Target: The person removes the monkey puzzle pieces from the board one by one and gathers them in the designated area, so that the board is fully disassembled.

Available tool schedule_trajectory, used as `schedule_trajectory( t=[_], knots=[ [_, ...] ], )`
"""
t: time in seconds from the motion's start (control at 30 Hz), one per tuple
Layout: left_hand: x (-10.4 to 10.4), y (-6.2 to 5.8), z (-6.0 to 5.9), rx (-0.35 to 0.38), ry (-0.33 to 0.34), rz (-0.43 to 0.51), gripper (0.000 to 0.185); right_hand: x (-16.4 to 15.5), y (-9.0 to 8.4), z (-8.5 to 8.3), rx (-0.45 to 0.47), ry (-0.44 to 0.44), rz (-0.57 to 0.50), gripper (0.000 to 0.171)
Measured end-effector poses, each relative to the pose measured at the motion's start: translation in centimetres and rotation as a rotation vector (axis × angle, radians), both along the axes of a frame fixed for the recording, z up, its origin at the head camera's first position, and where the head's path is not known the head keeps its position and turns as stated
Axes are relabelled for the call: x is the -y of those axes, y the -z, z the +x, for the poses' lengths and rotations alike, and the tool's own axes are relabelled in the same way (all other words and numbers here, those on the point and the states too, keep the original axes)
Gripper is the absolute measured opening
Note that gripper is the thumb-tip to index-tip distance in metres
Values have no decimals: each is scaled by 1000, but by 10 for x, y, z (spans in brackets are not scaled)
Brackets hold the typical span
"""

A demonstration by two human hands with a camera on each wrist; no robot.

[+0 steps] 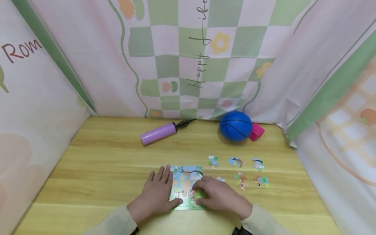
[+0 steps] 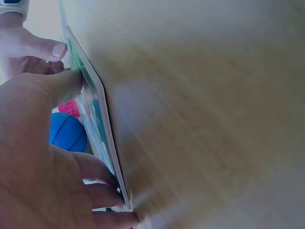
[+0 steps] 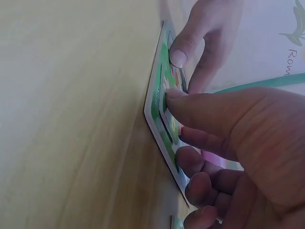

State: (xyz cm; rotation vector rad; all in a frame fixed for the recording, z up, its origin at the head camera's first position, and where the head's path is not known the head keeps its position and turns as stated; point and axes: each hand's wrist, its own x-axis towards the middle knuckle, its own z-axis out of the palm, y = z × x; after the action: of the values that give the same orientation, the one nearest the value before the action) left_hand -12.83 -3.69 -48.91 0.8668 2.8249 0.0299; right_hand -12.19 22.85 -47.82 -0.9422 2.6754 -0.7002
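A jigsaw puzzle board (image 1: 184, 207) with a colourful animal picture lies flat on the table. My left hand (image 1: 158, 192) rests along its left side, fingers extended, the thumb on the lower part of the board. At the lower right of the picture, my right hand (image 1: 218, 195) pinches a puzzle piece (image 1: 193, 203) between thumb and forefinger, down at the board's surface. That piece (image 3: 170, 114) is mostly green in the right wrist view, with the other fingers curled beside the board's edge. Bare tray shows near the left thumb.
Several loose pieces lie right of the board, among them a bird piece (image 1: 236, 162) and one with an eye (image 1: 261, 181). Farther back are a purple hand pump (image 1: 158, 133), a blue ball (image 1: 236, 126) and a pink block (image 1: 257, 132). A printed curtain (image 1: 164, 65) hangs behind the table.
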Motion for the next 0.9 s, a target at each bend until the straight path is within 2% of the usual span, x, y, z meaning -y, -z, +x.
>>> schedule_trajectory(
  t=[0.2, 0.53, 0.77, 0.9],
  knots=[
    [0, 3, -1, -10, 8, -3, 105, 2, 1, 3, -9, 21, -25, 31],
    [3, 4, -2, 1, 2, -2, 106, -4, 5, 2, 143, 16, -250, 13],
    [2, 4, -2, 11, -2, 7, 106, -8, 11, -2, 130, 34, -248, 14],
    [2, 4, -2, 7, -2, 8, 106, -11, 8, -3, 175, 55, -255, 10]
  ],
)
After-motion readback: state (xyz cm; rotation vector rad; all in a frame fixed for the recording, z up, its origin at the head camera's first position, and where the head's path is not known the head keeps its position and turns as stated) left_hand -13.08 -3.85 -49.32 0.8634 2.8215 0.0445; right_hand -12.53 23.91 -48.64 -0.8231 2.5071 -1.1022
